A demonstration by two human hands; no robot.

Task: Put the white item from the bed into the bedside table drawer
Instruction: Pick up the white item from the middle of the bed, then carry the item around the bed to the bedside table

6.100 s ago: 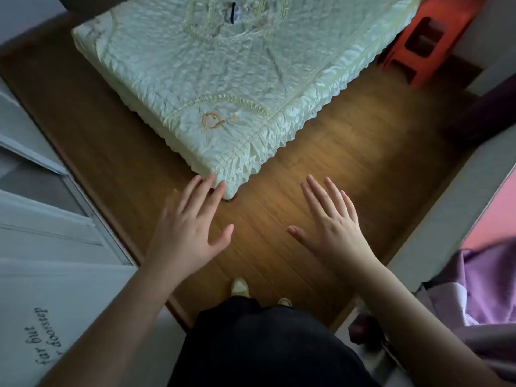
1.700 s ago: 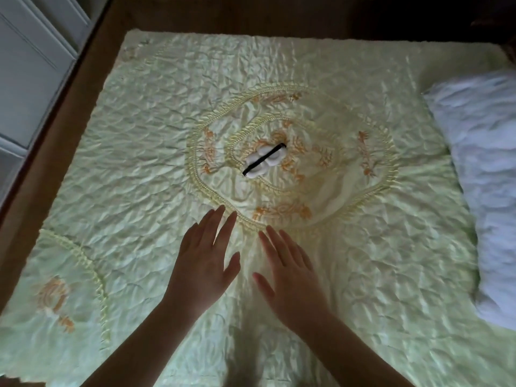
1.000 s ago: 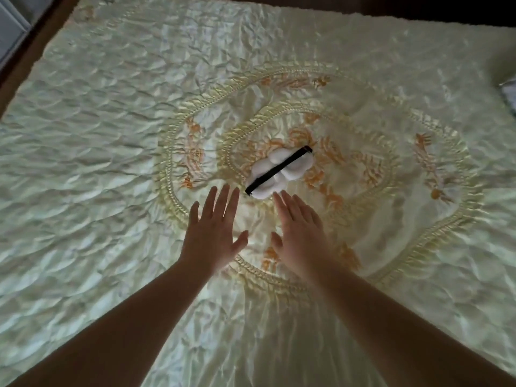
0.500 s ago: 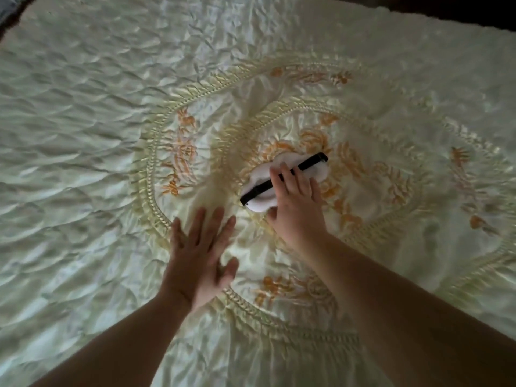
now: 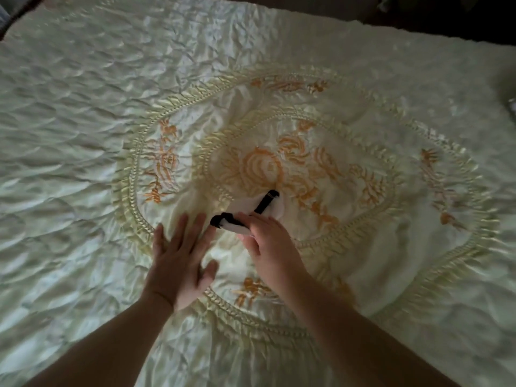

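Observation:
The white item (image 5: 275, 208) is a soft white pad with a black strap across it, at the middle of the pale quilted bedspread (image 5: 83, 121). My right hand (image 5: 268, 241) is closed on its near end and has it lifted slightly off the cover; the strap bends at the fingers. My left hand (image 5: 181, 258) lies flat on the bedspread with fingers spread, just left of the item and holding nothing. The bedside table drawer is out of view.
The bedspread has an oval ruffled border and orange embroidered flowers (image 5: 262, 169). A dark floor strip runs along the bed's far edge (image 5: 418, 20).
My right hand has closed on the white item and pulled it toward me off the embroidered centre. My left hand stays flat beside it.

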